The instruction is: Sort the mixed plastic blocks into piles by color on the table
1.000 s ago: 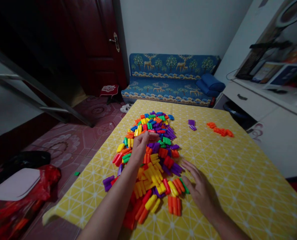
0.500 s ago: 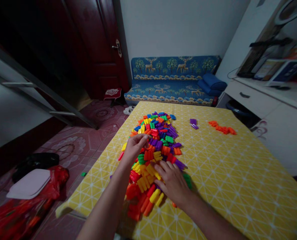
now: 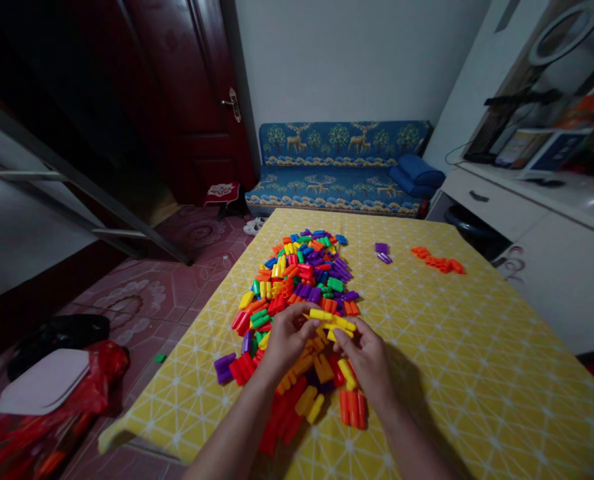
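Above the near part of a long pile of coloured plastic blocks (image 3: pixel 281 287), both hands are close together. My left hand (image 3: pixel 289 340) pinches the left end of some joined yellow blocks (image 3: pixel 333 321). The fingers of my right hand (image 3: pixel 369 360) are closed on the right end of the same yellow blocks. Under and around the hands lie red, yellow, green and purple pieces. An orange-red block (image 3: pixel 353 409) rests on the cloth just below my right hand.
The table wears a yellow patterned cloth (image 3: pixel 451 360). Purple blocks (image 3: pixel 383 252) and a row of orange blocks (image 3: pixel 437 261) sit at its far right. Beyond is a blue sofa (image 3: pixel 327 180). A green block (image 3: pixel 160 358) lies on the floor at left.
My left hand has come down and right, my right hand has lifted, and they now meet on the yellow blocks, which are raised off the pile. The view has shifted slightly.
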A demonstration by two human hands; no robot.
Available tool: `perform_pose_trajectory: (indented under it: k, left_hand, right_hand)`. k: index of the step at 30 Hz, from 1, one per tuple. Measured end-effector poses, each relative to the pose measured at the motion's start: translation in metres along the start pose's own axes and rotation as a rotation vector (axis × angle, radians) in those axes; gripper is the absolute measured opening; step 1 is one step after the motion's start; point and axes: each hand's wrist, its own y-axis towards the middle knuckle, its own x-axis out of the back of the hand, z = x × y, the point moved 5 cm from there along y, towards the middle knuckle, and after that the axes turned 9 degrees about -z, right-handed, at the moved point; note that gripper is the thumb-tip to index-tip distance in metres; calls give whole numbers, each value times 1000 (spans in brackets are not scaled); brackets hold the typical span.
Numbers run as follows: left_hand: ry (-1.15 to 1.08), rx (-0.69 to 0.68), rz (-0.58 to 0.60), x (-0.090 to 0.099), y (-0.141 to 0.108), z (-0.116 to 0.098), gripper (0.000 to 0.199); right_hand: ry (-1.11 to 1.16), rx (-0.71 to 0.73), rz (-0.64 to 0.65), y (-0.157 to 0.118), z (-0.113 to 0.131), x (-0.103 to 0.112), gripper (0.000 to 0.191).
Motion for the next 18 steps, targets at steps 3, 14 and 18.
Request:
perform_pose_trajectory:
  k: [3, 14, 18]
  left_hand:
    - [-117, 76, -196, 13, 10, 10, 34]
    - [239, -144, 81, -19, -4, 0, 29]
    - [408, -203, 38, -11, -1, 1, 30]
  right_hand:
    - [100, -8, -96, 2, 2, 15, 30]
    - [-6, 266, 115, -8, 18, -9, 17]
    - [-71, 262, -84, 27, 6, 21, 28]
